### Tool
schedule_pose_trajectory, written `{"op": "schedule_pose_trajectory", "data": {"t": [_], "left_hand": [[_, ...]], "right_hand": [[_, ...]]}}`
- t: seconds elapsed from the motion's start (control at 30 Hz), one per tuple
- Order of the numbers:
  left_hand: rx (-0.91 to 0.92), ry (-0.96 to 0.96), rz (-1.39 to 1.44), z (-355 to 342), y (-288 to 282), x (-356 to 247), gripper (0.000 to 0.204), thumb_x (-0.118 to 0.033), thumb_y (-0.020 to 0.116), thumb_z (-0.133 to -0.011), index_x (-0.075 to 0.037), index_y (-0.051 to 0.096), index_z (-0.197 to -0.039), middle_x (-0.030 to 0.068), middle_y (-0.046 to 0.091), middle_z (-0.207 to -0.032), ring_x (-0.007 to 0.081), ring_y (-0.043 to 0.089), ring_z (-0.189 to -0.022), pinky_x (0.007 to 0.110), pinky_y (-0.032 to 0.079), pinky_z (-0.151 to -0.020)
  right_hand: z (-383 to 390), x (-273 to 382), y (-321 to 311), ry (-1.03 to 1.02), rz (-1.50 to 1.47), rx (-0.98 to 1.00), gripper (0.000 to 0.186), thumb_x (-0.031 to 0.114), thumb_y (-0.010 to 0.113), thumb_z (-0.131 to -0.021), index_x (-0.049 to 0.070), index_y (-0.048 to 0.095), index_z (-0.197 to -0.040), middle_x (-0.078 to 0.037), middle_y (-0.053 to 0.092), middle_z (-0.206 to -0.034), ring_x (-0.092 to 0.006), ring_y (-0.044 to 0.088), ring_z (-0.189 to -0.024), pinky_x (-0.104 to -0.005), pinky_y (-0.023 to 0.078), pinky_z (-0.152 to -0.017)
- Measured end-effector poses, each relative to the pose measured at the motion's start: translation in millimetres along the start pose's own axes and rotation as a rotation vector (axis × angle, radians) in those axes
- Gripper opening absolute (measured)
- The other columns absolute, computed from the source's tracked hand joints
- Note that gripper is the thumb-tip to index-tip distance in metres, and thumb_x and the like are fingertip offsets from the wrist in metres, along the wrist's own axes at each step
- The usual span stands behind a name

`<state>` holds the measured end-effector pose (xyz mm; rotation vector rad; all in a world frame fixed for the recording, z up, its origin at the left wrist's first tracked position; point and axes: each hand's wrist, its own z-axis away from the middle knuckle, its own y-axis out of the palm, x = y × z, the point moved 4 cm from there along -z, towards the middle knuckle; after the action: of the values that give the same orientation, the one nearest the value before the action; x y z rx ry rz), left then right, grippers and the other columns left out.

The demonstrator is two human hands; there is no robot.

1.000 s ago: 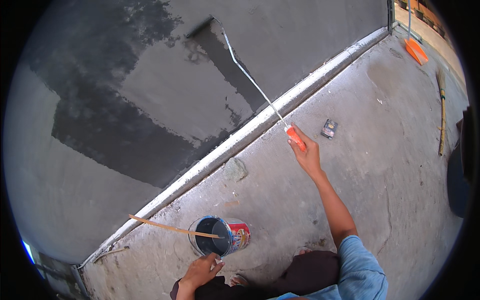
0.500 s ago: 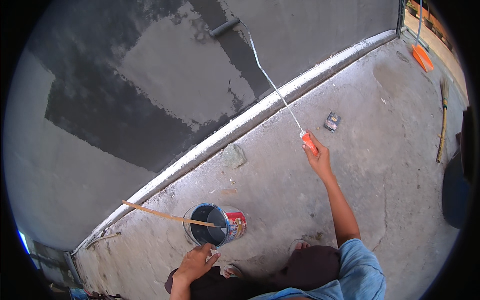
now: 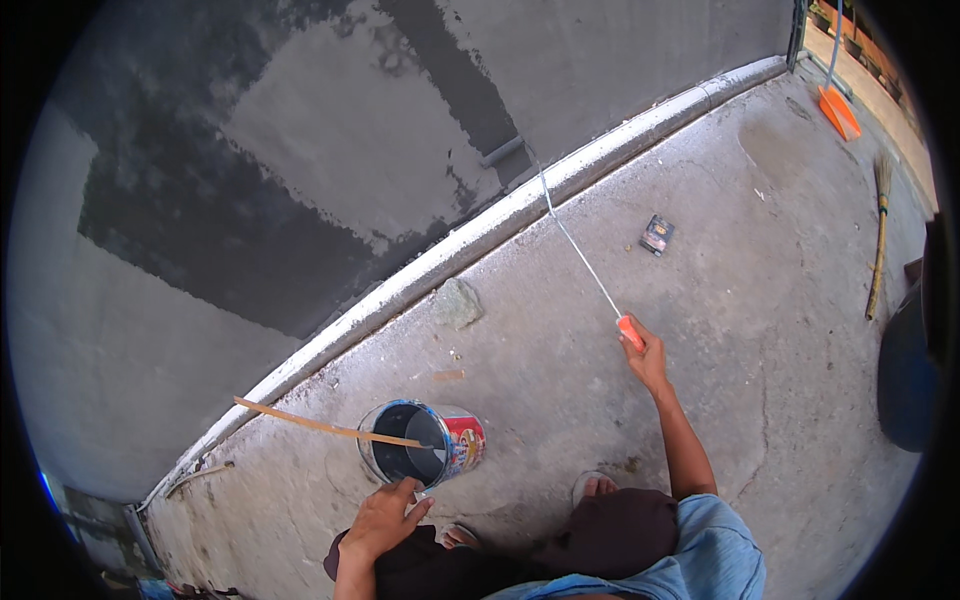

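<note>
My right hand [image 3: 648, 355] grips the orange handle [image 3: 631, 333] of a long-framed paint roller. Its grey roller head [image 3: 502, 150] rests on the dark wet band low on the grey wall [image 3: 330, 120]. My left hand [image 3: 378, 520], lower centre, has its fingers curled at the bail handle [image 3: 420, 495] of a paint bucket [image 3: 463, 445] with grey paint inside. A long wooden stick [image 3: 300, 420] lies across the bucket's mouth.
A white-splashed ledge [image 3: 470, 235] follows the wall's foot. On the concrete floor lie a stone [image 3: 458, 304], a small dark pack [image 3: 656, 236] and a straw broom [image 3: 878, 240]. An orange dustpan [image 3: 838, 112] and a dark blue barrel [image 3: 905, 380] are at the right.
The roller head has moved down the wall to near the ledge, darkening the band. My right hand has come lower and nearer my body. My left hand stays by the bucket.
</note>
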<state>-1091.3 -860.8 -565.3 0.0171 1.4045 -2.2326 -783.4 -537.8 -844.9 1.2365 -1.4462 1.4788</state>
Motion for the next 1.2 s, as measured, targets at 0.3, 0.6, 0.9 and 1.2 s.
{"op": "schedule_pose_trajectory", "data": {"t": [0.3,0.6,0.9,1.2], "left_hand": [[-0.013,-0.010,-0.025,4.6,-1.8,-1.9,0.031,-0.033,0.062,-0.095,-0.005,0.058,-0.108,0.0184,0.069,-0.092,0.0383,0.067,-0.090,0.047,0.052,-0.078],[-0.008,-0.012,-0.010,2.2,-5.6,-3.5,0.032,-0.032,0.063,-0.095,-0.005,0.058,-0.109,0.0172,0.070,-0.092,0.0368,0.067,-0.090,0.046,0.052,-0.078],[-0.001,-0.053,0.006,0.1,-4.3,3.7,0.032,-0.035,0.064,-0.095,-0.008,0.058,-0.109,0.0154,0.070,-0.096,0.0368,0.066,-0.094,0.046,0.051,-0.083],[-0.038,0.018,0.011,-4.2,-7.1,-1.1,0.029,-0.031,0.063,-0.094,-0.006,0.058,-0.108,0.0197,0.068,-0.094,0.0379,0.066,-0.092,0.047,0.052,-0.079]], "right_hand": [[34.6,-1.0,-10.4,0.062,0.053,0.026,0.045,0.013,0.069,-0.088,0.005,0.062,-0.132,-0.020,0.069,-0.120,-0.0250,0.067,-0.110,-0.0319,0.050,-0.092],[30.1,-0.4,9.4,0.105,0.170,0.014,0.043,0.019,0.070,-0.088,0.013,0.064,-0.131,-0.022,0.069,-0.110,-0.0354,0.070,-0.100,-0.0368,0.053,-0.082],[36.2,6.5,23.6,0.024,0.120,-0.035,0.046,0.019,0.071,-0.088,0.011,0.063,-0.132,-0.022,0.069,-0.112,-0.0344,0.070,-0.101,-0.0357,0.054,-0.082],[20.8,61.5,36.0,-0.124,0.012,-0.124,0.045,0.013,0.070,-0.088,0.010,0.062,-0.133,-0.022,0.070,-0.112,-0.0316,0.071,-0.101,-0.0345,0.053,-0.084]]}}
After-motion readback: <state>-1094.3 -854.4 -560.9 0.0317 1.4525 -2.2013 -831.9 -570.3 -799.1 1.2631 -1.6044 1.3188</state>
